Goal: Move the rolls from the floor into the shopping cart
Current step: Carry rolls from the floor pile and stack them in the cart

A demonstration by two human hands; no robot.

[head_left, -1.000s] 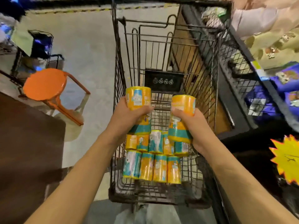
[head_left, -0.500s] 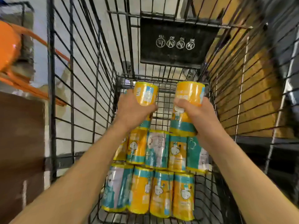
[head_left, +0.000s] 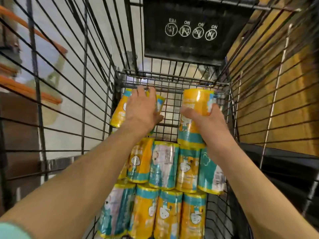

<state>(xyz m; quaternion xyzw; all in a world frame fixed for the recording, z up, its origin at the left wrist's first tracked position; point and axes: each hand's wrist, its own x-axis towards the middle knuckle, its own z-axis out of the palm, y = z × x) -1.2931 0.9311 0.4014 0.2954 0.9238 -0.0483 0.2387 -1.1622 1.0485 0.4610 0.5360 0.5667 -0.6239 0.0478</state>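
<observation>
Both arms are reaching deep into the shopping cart (head_left: 96,87), each hand on its own roll. The left hand (head_left: 144,107) lies over the top of a yellow roll (head_left: 119,112) that's tilted against the cart's left wire wall, near the far end; its fingers are spread fairly wide and draped across the wrapper, thumb out to the right side (whether they actually curl round it is hard to tell, the hand hides most of the roll). The right hand (head_left: 205,119) grips a second yellow-and-teal roll (head_left: 195,107) from the right side and underneath, thumb across the front, fingers wrapped behind it. That one stands roughly upright, its lower end touching the stacked rolls (head_left: 164,169) already in the basket. Those fill the near half in two rows, lying side by side. On the far wall hangs a black sign (head_left: 189,30) with round white icons.
</observation>
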